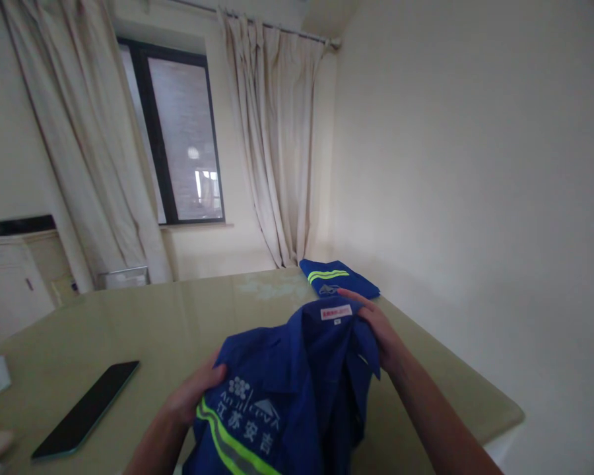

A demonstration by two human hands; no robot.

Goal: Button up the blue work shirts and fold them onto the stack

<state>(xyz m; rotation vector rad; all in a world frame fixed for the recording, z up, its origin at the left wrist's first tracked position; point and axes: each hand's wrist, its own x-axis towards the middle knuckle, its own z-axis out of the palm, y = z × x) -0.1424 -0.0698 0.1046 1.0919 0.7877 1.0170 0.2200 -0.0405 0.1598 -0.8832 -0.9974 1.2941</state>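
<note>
A blue work shirt [297, 389] with a yellow-green reflective stripe and white lettering lies bunched over the near part of the table. My left hand [195, 394] grips its left edge beside the printed logo, fingers closed on the cloth. My right hand [376, 326] holds the collar end by the red and white label, thumb and fingers closed round the fabric. A second blue shirt [337, 277], folded flat with the same stripe, rests at the table's far right corner.
The olive-green table [168, 330] reaches to the wall on the right. A dark phone [86, 409] lies on it at the left, with a white object at the lower left edge. Curtains [277, 145] and a window are behind; a white cabinet [10, 277] stands left.
</note>
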